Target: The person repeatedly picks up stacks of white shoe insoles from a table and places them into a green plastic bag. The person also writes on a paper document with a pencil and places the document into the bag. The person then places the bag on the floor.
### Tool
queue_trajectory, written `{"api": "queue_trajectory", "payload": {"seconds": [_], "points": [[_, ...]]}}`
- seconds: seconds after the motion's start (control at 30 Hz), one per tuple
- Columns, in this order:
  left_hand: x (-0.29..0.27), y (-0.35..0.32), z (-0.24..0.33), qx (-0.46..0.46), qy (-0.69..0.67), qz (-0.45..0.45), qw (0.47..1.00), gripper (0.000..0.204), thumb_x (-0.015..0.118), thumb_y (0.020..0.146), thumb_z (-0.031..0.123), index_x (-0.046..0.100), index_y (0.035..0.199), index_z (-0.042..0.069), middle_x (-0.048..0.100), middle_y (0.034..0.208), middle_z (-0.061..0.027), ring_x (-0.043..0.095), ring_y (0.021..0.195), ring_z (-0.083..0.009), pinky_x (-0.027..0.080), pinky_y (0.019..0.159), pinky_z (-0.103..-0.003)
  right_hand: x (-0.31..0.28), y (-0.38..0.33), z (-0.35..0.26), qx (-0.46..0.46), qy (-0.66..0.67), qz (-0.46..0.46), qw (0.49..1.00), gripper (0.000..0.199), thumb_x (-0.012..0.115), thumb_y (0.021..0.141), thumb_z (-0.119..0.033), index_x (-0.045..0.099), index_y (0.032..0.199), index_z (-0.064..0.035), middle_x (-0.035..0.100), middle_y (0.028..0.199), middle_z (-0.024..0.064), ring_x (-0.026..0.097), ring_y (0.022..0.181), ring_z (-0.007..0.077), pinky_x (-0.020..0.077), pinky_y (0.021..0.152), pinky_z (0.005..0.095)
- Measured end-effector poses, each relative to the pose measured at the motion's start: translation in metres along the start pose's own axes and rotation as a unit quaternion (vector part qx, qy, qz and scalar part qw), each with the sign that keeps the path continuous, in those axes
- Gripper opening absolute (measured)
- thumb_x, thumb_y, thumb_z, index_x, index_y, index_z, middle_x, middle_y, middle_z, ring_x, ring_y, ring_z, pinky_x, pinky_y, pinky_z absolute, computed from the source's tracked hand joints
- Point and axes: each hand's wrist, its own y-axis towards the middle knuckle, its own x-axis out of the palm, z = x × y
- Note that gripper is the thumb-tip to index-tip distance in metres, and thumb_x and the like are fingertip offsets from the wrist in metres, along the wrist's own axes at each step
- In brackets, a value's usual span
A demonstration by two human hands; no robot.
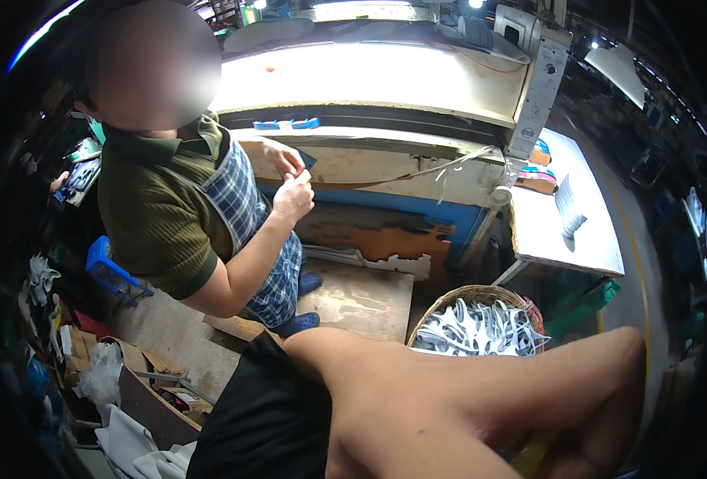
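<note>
Bare skin point(417, 391) looms very close in the lower right, seemingly my left hand, since it runs rightward from black cloth point(261, 415). One long part bends at the far right and turns down into shadow. Its fingertips are hidden, so what they touch cannot be made out. A yellow-green patch point(535, 453) shows in the gap below the bend. No second hand of mine is visible. Beyond the skin stands a wicker basket point(447, 300) holding several grey-white cut pieces point(481, 329). A co-worker in a checked apron pinches a small dark piece point(308, 160) between both hands.
A brightly lit bench point(369, 76) with a blue-edged sole point(287, 124) spans the back. A white table point(565, 239) at the right bears orange-brown pieces point(536, 179). Blue stool point(114, 270), cardboard and plastic scraps crowd the left. A wooden board point(361, 295) lies by the co-worker's feet.
</note>
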Motion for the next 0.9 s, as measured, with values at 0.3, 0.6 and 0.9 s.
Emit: {"api": "queue_trajectory", "payload": {"seconds": [0.3,0.6,0.9], "points": [[0.015,-0.004,-0.01,-0.004,-0.016,-0.002,1.0,0.037,0.055,0.076,-0.012,0.052,0.109,0.004,0.051,0.099,-0.0109,0.048,0.083,-0.0219,0.041,0.072,-0.035,-0.033,0.006,0.045,-0.004,0.044,0.035,0.998,0.019,0.065,0.096,-0.023,0.069,0.082,-0.0098,0.06,0.071,-0.0029,0.049,0.059,0.0061,0.0318,0.05,0.0278],[0.033,0.004,0.016,0.005,-0.121,-0.035,0.992,0.035,0.055,0.074,-0.013,0.053,0.104,0.003,0.05,0.098,-0.011,0.048,0.083,-0.023,0.041,0.072,-0.036,0.007,-0.039,0.129,-0.105,0.162,0.174,0.966,0.024,0.067,0.097,-0.028,0.072,0.083,-0.0094,0.053,0.065,-0.0075,0.042,0.053,0.0056,0.0288,0.048,0.0274],[0.013,-0.072,0.03,-0.134,-0.077,-0.072,0.985,0.032,0.054,0.072,-0.014,0.054,0.1,0.003,0.049,0.098,-0.0112,0.048,0.083,-0.024,0.041,0.072,-0.036,0.086,-0.208,0.16,-0.132,0.298,0.261,0.909,0.035,0.063,0.102,-0.029,0.059,0.07,-0.0168,0.046,0.06,-0.0085,0.038,0.047,0.0049,0.0256,0.042,0.0242]]}}
